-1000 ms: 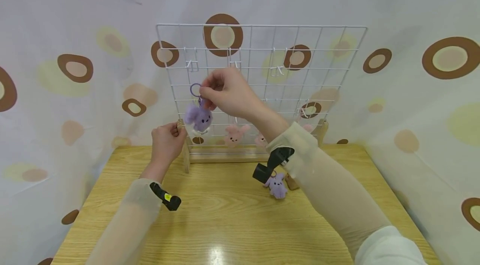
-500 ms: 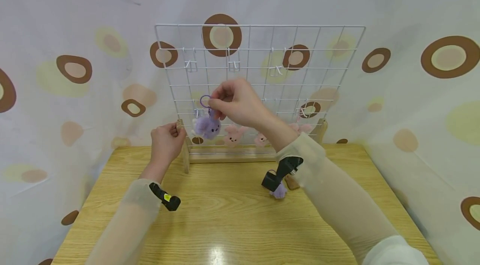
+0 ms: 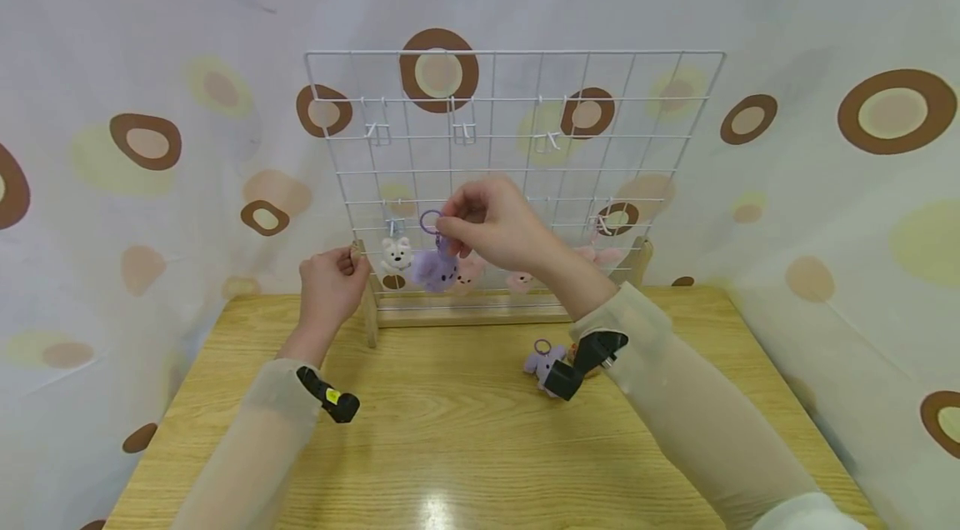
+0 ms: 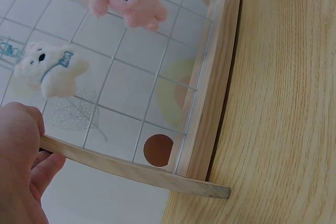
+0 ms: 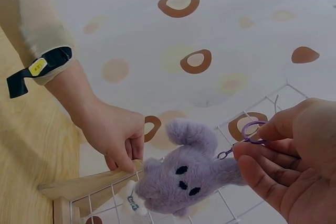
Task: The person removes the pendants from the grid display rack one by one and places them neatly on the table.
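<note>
My right hand (image 3: pixel 498 222) pinches a purple plush keychain (image 3: pixel 433 272) near its purple ring (image 5: pixel 254 132), in front of a white wire grid rack. The plush dangles below the fingertips and overlaps a pink plush in the head view. My left hand (image 3: pixel 330 292) grips the top of the rack's left wooden foot (image 4: pixel 131 170). A white bear keychain (image 4: pixel 58 72) with a blue band hangs on the lower left hook. Beside it is a pink plush keychain (image 4: pixel 134 3). Bare white hooks (image 3: pixel 463 132) line the upper row.
On the wooden table (image 3: pixel 450 447), a second purple plush keychain (image 3: pixel 542 365) lies right of centre, partly behind the right wrist camera (image 3: pixel 570 376). Something brown shows behind it. More pink plush keychains hang lower right on the rack. A patterned cloth (image 3: pixel 225 5) stands behind.
My right hand has moved down and to the right with the purple plush keychain, uncovering the white bear. The left hand keeps its grip on the wooden foot.
</note>
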The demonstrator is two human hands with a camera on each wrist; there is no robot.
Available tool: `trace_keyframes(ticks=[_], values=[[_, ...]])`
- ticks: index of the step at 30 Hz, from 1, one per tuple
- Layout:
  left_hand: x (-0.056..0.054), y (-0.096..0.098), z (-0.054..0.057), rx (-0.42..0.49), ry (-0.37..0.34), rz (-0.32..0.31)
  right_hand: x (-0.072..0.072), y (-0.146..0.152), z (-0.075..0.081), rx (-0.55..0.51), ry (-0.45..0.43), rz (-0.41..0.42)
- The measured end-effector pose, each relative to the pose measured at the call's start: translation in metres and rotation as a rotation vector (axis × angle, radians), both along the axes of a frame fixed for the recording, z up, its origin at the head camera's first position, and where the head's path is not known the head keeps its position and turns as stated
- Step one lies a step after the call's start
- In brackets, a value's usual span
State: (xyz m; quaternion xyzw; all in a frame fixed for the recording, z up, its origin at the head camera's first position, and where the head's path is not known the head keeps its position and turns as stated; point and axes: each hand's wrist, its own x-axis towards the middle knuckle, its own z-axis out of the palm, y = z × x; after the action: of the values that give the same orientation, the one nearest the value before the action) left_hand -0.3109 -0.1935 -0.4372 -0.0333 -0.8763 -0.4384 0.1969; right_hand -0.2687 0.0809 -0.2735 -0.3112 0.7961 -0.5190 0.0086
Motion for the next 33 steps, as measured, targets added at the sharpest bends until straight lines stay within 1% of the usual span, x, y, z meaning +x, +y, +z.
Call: trace_keyframes(ticks=[8,15,18,23,29,33], values=[[0.001,0.001,0.003,-0.002,-0.012,0.001,0.005,0.013,-0.009,-0.008,-0.047,0.009],[0.0,0.0,0.001,-0.004,-0.001,-0.003,0.007,0.024,-0.02,-0.003,-0.043,0.001],[0.0,0.0,0.001,-0.004,-0.003,-0.005,0.008,0.031,-0.026,-0.005,-0.062,-0.01],[0.002,0.0,0.001,-0.001,-0.002,-0.005,0.01,0.043,-0.035,0.027,-0.092,-0.042],[0.003,0.002,0.004,-0.001,0.002,-0.003,0.014,0.054,-0.044,0.045,-0.124,-0.036],[0.004,0.002,0.003,0.002,0.0,-0.003,0.017,0.06,-0.052,0.059,-0.143,-0.039]])
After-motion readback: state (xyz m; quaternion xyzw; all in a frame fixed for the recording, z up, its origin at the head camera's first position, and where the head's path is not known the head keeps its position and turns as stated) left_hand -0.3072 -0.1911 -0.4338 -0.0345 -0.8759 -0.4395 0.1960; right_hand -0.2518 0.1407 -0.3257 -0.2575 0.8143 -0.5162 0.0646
